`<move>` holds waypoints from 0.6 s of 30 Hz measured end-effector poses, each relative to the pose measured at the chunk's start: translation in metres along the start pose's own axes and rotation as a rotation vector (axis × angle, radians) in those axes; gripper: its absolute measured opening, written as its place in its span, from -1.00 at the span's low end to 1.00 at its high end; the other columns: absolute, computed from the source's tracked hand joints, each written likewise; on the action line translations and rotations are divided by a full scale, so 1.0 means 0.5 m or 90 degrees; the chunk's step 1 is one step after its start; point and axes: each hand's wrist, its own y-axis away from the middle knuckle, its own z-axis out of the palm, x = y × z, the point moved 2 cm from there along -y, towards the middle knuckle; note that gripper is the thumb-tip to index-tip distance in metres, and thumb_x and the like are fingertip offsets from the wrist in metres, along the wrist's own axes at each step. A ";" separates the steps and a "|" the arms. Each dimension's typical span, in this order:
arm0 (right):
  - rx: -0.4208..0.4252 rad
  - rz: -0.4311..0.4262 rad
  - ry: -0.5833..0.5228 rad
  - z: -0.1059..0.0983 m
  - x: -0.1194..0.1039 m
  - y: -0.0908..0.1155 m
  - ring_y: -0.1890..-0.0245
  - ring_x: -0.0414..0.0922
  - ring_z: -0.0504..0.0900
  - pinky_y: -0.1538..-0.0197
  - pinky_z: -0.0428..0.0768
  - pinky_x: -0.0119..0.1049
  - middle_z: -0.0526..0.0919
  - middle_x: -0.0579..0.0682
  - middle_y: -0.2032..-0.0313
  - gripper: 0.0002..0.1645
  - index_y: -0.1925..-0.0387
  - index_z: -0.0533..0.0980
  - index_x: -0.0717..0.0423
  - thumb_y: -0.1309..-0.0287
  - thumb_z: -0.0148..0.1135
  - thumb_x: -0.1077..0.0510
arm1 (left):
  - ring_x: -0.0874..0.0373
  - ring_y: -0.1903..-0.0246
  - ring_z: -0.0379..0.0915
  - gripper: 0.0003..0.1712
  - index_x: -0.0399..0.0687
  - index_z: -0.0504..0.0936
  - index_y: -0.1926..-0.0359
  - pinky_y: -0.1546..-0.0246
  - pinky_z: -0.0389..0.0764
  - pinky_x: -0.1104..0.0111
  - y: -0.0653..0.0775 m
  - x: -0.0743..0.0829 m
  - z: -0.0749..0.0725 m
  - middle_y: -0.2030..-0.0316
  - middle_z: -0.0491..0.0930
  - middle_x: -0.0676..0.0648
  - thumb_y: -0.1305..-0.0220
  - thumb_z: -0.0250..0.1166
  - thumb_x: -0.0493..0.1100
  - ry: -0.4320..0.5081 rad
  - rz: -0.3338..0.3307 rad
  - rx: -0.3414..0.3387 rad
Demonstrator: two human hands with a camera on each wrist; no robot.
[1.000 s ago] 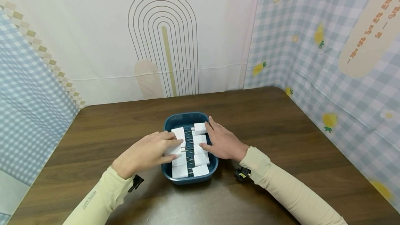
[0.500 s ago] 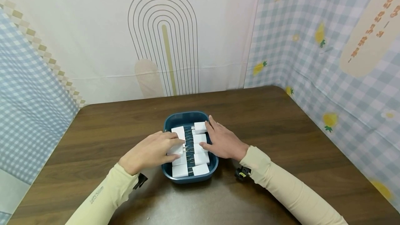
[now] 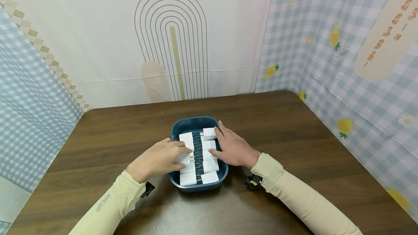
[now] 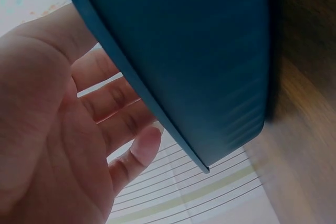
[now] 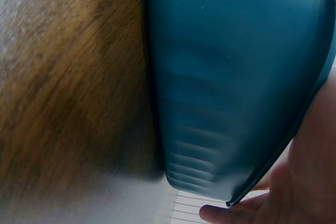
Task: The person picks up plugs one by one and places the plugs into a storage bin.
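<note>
A dark blue plastic tub (image 3: 196, 188) stands on the table, holding two rows of white power plugs (image 3: 187, 178) whose thin metal prongs point toward the middle. My left hand (image 3: 160, 159) reaches over the tub's left rim. Its thumb and forefinger pinch one white plug (image 3: 183, 159) in the left row. My right hand (image 3: 235, 148) lies over the right rim with straight fingers, its thumb touching a plug (image 3: 209, 155) in the right row. In the left wrist view the tub's outer wall (image 4: 184, 66) hides the left fingertips. The right wrist view shows the opposite wall (image 5: 236, 77).
The brown wooden table (image 3: 277, 130) spreads round the tub. A white cloth (image 3: 235, 35) with line arches hangs behind it. Blue checked cloth (image 3: 313, 39) hangs along the right side and also at the left.
My left hand has shifted slightly right and a little toward the near side, with the pinched plug settling in the left row. The right hand has stayed in place.
</note>
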 end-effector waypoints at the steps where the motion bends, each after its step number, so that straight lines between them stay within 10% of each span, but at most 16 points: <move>1: -0.001 0.001 0.000 0.000 0.000 0.000 -0.58 0.17 0.09 -0.56 0.21 0.09 -0.20 0.18 -0.63 0.05 -0.59 -0.03 0.19 -0.41 0.04 -0.35 | 0.08 -0.08 0.62 -0.51 -0.02 0.72 -0.12 -0.02 0.58 0.19 0.000 0.000 0.000 -0.10 0.71 -0.09 -0.21 0.48 0.05 0.000 -0.002 -0.001; 18: 0.004 -0.007 -0.001 0.000 -0.001 0.004 -0.58 0.17 0.09 -0.56 0.21 0.08 -0.20 0.20 -0.62 0.05 -0.59 -0.01 0.21 -0.41 0.04 -0.35 | 0.15 -0.01 0.66 -0.50 -0.01 0.74 -0.08 0.05 0.52 0.25 -0.001 -0.001 0.010 -0.02 0.75 -0.02 -0.18 0.50 0.10 -0.011 -0.006 0.000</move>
